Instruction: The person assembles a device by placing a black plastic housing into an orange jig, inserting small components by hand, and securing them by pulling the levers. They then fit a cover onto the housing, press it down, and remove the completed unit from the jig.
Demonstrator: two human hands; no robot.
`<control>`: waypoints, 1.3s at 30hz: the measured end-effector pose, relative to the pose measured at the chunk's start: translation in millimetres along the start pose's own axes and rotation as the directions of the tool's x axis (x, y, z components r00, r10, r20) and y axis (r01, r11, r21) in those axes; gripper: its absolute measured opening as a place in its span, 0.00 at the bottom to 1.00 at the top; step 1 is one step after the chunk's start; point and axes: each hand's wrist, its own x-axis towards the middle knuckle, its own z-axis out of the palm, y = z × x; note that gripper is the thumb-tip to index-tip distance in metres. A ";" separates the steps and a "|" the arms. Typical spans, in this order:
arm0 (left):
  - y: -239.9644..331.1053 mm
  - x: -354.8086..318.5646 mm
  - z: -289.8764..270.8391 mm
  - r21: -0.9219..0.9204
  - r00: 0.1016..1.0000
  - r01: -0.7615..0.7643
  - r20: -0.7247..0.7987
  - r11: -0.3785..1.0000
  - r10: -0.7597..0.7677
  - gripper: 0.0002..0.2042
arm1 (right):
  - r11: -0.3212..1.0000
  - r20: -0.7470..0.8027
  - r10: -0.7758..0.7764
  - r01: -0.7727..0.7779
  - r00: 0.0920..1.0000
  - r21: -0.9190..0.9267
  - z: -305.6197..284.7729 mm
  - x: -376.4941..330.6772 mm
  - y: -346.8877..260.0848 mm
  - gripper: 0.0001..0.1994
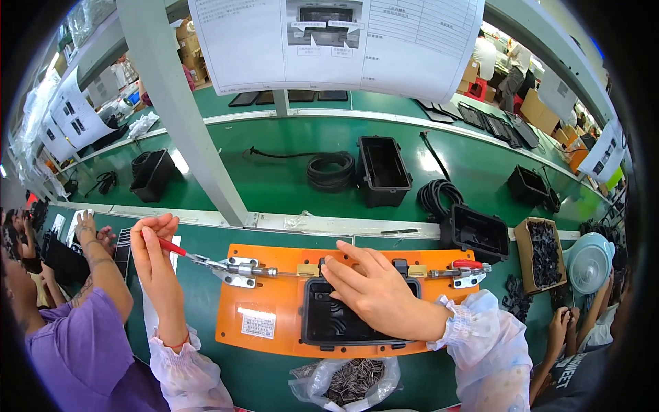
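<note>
My left hand (158,264) is closed round the red handle (173,248) of the left toggle clamp (237,271), whose handle sticks out to the left. That clamp is bolted to an orange fixture plate (233,309). A black plastic box (322,334) sits in the plate, its open side up. My right hand (377,295) lies over the box with fingers stretched out, the fingertips near its far edge, hiding much of the inside. On the right of the plate is a second toggle clamp (468,272) with its red handle folded inward.
In front of the plate stands a plastic bag of metal screws or pins (353,381). To the right are a black box (477,233), a carton of small black parts (544,254) and a pale blue fan (589,263). Cable coils (331,170) lie on the green conveyor. Co-workers sit at both sides.
</note>
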 end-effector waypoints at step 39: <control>-2.5 3.9 -9.0 -0.051 0.999 -0.031 0.039 0.998 0.034 0.14 | 0.997 -0.050 -0.057 0.059 0.997 0.057 -1.7 5.6 5.0 0.16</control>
